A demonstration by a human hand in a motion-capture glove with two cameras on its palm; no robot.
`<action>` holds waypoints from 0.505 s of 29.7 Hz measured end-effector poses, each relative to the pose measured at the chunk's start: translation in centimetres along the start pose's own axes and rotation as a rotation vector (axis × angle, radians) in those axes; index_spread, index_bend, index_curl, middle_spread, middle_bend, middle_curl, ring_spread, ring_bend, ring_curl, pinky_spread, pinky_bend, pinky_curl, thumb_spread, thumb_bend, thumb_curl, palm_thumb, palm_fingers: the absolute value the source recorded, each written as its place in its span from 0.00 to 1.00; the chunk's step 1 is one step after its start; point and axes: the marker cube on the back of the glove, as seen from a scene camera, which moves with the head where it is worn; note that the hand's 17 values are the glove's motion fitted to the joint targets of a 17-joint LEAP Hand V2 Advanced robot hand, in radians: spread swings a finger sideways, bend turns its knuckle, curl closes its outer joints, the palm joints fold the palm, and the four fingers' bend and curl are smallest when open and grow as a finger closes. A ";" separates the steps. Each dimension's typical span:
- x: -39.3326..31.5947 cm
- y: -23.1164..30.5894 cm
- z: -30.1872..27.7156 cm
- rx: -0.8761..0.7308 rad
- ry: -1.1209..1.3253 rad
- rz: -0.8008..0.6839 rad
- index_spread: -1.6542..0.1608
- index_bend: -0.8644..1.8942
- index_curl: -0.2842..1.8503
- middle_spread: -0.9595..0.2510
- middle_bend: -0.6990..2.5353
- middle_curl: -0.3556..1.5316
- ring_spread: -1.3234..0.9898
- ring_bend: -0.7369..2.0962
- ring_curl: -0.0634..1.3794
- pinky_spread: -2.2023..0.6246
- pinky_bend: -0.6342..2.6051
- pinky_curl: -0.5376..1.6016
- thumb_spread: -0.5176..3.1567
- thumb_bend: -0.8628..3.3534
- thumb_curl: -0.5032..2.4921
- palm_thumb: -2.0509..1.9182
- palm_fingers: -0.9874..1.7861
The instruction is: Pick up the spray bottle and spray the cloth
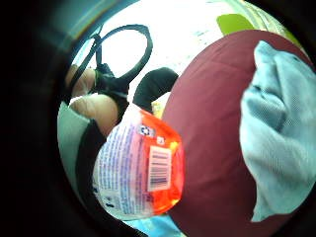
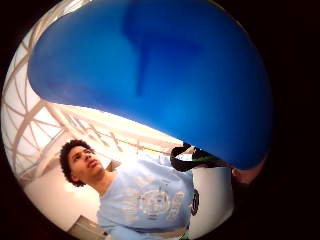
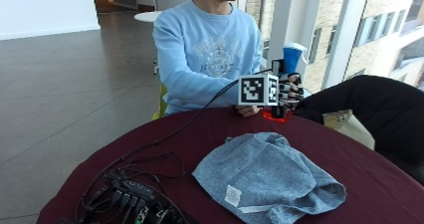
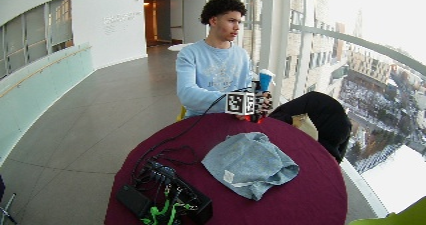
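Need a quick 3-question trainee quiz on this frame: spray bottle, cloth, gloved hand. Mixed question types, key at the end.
1. True or false: the spray bottle stands on the table untouched.
2. Multiple choice: the grey-blue cloth is
A. folded in a neat square
B. lying crumpled on the dark red tabletop
C. draped over the bottle
3. Fill in: the bottle's blue spray head shows above the gloved right hand, and its lower part is ____ in colour.

Key:
1. False. The right hand grips it, held upright at the far edge of the table, near the person's chest.
2. B
3. Orange-red, as seen in the little finger side palm view.
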 end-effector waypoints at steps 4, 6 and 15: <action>1.1 -2.5 2.6 0.005 0.004 -0.057 0.80 0.36 0.26 0.74 0.30 0.43 0.56 0.41 0.31 0.83 0.27 0.42 0.39 0.20 0.36 0.74 0.72; 1.7 -3.1 3.8 0.010 -0.005 -0.073 0.79 0.36 0.26 0.73 0.30 0.43 0.55 0.41 0.31 0.83 0.27 0.42 0.39 0.20 0.36 0.74 0.72; 3.9 -3.7 5.8 0.036 0.008 -0.085 0.79 0.36 0.27 0.73 0.30 0.43 0.55 0.40 0.30 0.82 0.26 0.42 0.40 0.20 0.36 0.74 0.73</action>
